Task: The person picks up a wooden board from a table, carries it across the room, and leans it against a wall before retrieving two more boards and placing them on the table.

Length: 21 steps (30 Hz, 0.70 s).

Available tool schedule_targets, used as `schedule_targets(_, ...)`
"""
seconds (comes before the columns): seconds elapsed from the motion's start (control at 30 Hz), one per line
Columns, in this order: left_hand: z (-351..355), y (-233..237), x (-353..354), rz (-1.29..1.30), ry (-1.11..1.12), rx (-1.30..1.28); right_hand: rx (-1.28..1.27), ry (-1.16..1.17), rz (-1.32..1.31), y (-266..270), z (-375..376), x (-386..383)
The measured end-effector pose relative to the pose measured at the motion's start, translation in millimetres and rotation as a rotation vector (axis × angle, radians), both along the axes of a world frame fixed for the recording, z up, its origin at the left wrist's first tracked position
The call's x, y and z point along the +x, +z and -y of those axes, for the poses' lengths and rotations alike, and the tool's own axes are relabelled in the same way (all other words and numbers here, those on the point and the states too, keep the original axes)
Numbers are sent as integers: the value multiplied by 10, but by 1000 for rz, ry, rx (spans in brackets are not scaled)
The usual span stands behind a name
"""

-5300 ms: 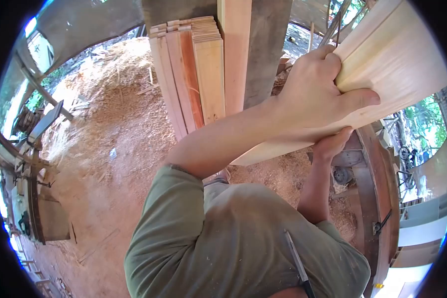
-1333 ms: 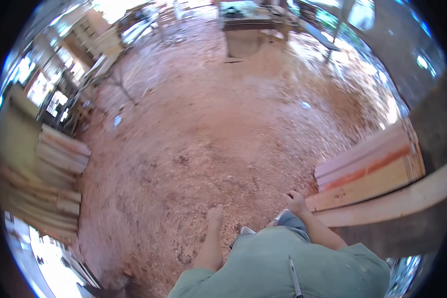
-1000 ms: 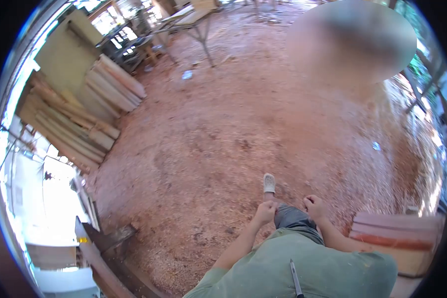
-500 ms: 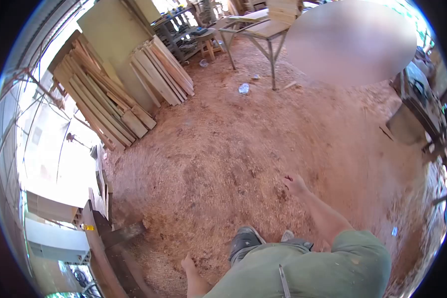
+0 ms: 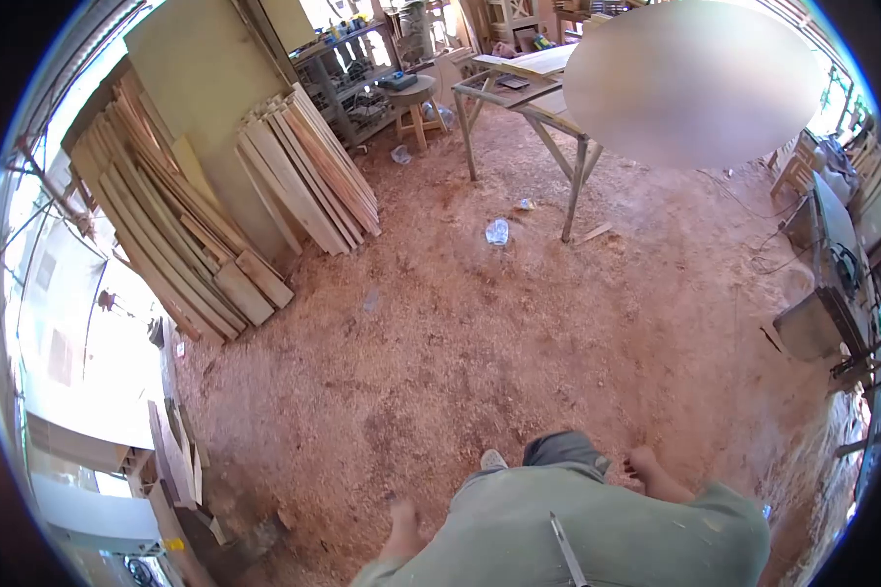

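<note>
Floor: reddish, littered; seemingly mid-walk, which calls for steady footing.
Left hand: low, nothing visibly held; fingers too blurred to judge.
Right hand: nothing visibly held; cannot tell how wide its fingers are.
Boards: leaning, well apart from both hands.

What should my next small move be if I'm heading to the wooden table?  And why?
I'd probably angle around the clear plastic: it lies on the floor short of the wooden table and might slip underfoot. Your left hand and right hand look empty.
</note>
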<state>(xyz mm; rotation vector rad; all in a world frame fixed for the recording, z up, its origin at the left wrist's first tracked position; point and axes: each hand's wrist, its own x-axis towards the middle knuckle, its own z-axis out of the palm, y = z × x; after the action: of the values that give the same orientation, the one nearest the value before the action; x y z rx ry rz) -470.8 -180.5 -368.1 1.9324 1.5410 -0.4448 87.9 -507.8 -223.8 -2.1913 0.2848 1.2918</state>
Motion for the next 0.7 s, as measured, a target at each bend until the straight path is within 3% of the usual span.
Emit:
schedule_targets(0.03,-677,31,395,138,338,16,63,-124,33,100,-223,107)
schedule_targets(0.07,-1441,-96,761,22,417,-182,59,-122,24,188,-461,188)
schedule_targets(0.13,-2582,-18,1542,431,575,110,143,-171,110,302,-996,354)
schedule_targets(0.17,-3004,567,2112,473,489,115,147,-171,103,313,-1252,466)
schedule_targets(0.2,-3410,1031,2537,401,67,307,143,-117,107,302,-1500,592)
schedule_targets(0.27,-3861,1626,3374,841,507,171,134,-45,97,145,-1940,861)
schedule_targets(0.33,-4250,1957,3907,811,422,159,119,-86,10,-90,-2380,1264)
schedule_targets(0.37,-4372,1912,4090,814,458,173,119,-48,13,-213,-2587,1471)
schedule_targets(0.43,-4614,1830,4275,552,258,199,20,-341,-105,-506,-3116,1813)
schedule_targets(0.47,-4703,1735,4165,526,294,204,7,-304,-126,-760,-3513,2008)
schedule_targets(0.53,-4771,1273,4009,458,-98,172,328,-274,-200,-1196,-4183,2481)
schedule_targets(0.57,-4828,756,3795,313,33,41,162,585,248,-635,-4742,2496)
schedule_targets(0.6,-4817,645,3611,115,-33,-99,39,564,186,-1120,-5203,2775)
schedule_targets(0.63,-4653,666,3581,377,615,-319,183,536,254,-8,-5875,2685)
schedule_targets(0.67,-4612,58,3235,736,978,-551,564,298,201,108,-6375,2721)
schedule_targets(0.7,-4549,418,3362,844,1275,-543,540,430,212,-64,-6830,2927)
